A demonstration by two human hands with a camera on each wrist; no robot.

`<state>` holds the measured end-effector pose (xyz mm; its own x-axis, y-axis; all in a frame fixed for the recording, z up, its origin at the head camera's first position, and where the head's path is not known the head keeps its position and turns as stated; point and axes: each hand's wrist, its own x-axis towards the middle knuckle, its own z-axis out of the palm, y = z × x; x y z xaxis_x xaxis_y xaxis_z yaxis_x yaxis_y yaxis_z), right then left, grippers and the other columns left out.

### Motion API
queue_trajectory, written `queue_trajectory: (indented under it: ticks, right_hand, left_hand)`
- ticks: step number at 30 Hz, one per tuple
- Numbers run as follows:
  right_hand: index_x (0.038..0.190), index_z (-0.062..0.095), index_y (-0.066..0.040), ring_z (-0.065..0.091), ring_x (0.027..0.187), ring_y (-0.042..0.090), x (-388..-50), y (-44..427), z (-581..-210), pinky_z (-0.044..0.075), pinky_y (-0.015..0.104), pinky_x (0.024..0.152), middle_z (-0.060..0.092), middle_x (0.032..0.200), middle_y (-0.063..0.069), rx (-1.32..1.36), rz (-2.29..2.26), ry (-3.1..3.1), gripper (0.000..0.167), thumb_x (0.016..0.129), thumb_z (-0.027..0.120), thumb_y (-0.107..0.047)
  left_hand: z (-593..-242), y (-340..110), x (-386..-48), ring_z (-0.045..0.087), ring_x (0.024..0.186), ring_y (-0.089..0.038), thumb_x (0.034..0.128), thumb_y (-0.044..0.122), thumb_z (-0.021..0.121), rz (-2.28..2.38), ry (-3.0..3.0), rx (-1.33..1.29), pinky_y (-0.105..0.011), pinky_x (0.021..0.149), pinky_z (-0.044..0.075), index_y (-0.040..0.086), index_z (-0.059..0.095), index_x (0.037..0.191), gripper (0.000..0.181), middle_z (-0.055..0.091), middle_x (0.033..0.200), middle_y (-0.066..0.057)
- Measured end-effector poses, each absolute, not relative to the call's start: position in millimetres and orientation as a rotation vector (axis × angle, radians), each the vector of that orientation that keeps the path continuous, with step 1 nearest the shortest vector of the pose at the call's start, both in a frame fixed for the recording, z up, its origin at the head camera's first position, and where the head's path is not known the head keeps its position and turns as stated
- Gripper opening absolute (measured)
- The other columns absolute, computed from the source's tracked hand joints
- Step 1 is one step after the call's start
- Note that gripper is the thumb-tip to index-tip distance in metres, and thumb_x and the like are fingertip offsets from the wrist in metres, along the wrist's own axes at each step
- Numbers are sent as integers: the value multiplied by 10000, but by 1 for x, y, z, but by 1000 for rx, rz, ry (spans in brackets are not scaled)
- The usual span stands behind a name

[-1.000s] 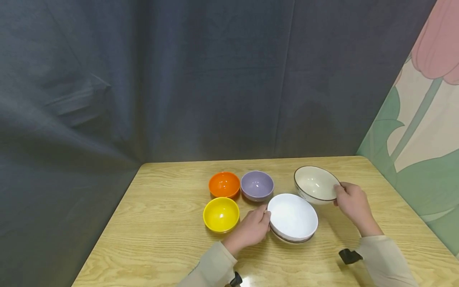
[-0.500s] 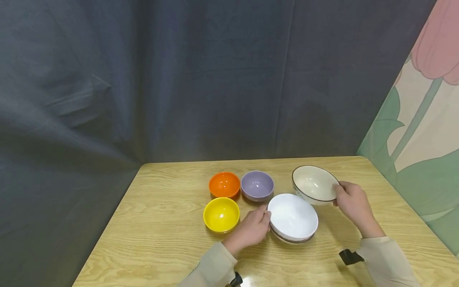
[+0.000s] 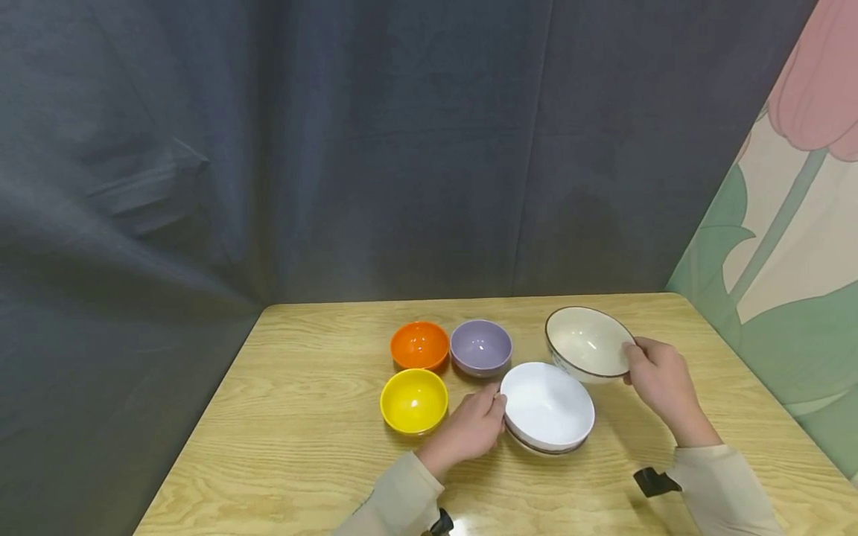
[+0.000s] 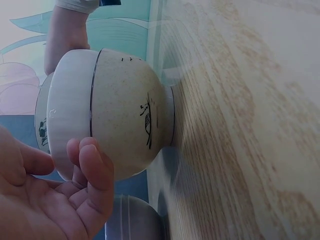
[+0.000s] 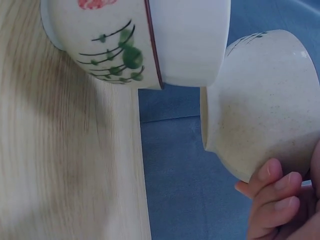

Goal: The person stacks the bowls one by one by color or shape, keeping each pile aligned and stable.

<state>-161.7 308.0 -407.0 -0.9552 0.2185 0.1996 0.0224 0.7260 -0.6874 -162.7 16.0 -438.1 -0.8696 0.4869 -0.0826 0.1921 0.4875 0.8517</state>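
A white bowl (image 3: 547, 404) sits inside a cream bowl with a brown rim (image 4: 122, 100), which stands on the table. My left hand (image 3: 469, 426) pinches the left edge of the white bowl, thumb on the rim and fingers against the side. In my right hand (image 3: 663, 383) is another cream bowl (image 3: 588, 342), gripped by its right rim, tilted and held off the table behind the stack. The right wrist view shows that bowl's underside (image 5: 265, 105) beside the white bowl (image 5: 190, 40), and the fingers of my right hand (image 5: 282, 205) beneath it.
Left of the stack are a yellow bowl (image 3: 413, 402), an orange bowl (image 3: 419, 346) and a purple bowl (image 3: 480, 348) on the wooden table (image 3: 288, 447). A dark curtain (image 3: 402, 149) hangs behind, and a flower-patterned wall (image 3: 798, 298) stands at the right.
The cream bowl in my right hand has shifted slightly to the left. My left hand and the stack have stayed in place.
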Motion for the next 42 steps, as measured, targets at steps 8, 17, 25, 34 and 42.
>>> queue_trajectory:
  ticks: [8,17,25,34,42]
  right_hand:
    - [1212,596,155,527,610,166,-159,303,-403,388,292,505,608,673,69,-174,1078,-2683,497,1071,326,-238]
    - [1240,575,172,529,607,162,-157,301,-403,385,289,512,605,670,73,-166,1090,-2692,505,1073,330,-238]
    - [1173,625,136,532,588,154,-155,298,-403,390,289,499,597,650,62,-158,1091,-2688,471,1067,350,-232]
    - [1154,632,124,533,602,150,-152,296,-404,395,287,509,604,677,71,-144,1108,-2710,472,1071,344,-241]
    - [1174,619,135,538,612,156,-151,295,-402,399,285,514,610,699,80,-130,1112,-2718,474,1073,343,-237]
  left_hand:
    - [-438,16,-163,517,539,-129,1091,297,358,1340,2408,566,-259,504,434,79,535,1258,327,554,724,15]
    - [-440,17,-165,511,525,-126,1088,303,369,1344,2404,557,-255,488,427,67,526,1284,344,556,709,27]
    - [-442,16,-166,512,508,-124,1086,281,380,1377,2399,579,-262,473,429,69,539,1278,327,555,697,22]
    - [-443,15,-165,503,493,-115,1087,273,376,1385,2405,586,-260,466,423,85,552,1237,298,551,686,34]
    - [-442,16,-165,517,508,-129,1089,302,364,1380,2393,569,-264,485,441,65,456,1431,426,564,709,19]
